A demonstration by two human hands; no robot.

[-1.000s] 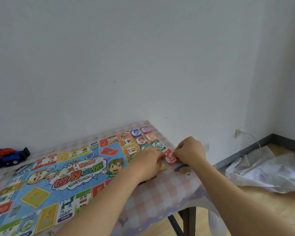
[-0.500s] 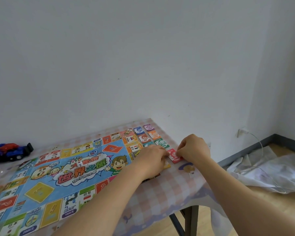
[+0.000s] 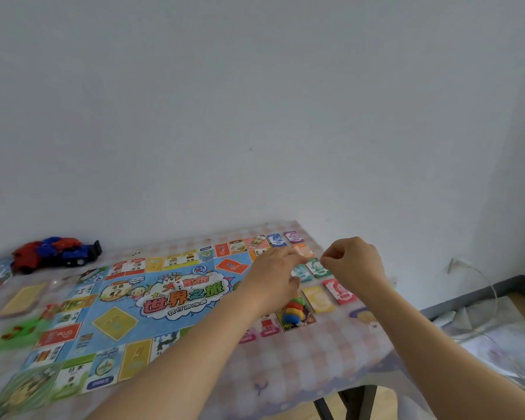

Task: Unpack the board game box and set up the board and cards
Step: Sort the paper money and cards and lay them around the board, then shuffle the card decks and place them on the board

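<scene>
White wall behind, checked tabletop [image 3: 285, 374] below. Your hands have lifted off the red card [image 3: 338, 291], which now lies flat at the yellow card's [image 3: 317, 298] 3 o'clock, beside the board [image 3: 164, 295]. Left hand [image 3: 273, 274] hovers, relaxed; right hand [image 3: 355, 265] has its fingers curled, apparently empty — that card looks placed.

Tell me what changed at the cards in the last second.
Both hands lifted off the cards: the right hand let go of the red card, the left hand uncovered the yellow card. Both cards lie flat; board and toy car stayed put.
</scene>
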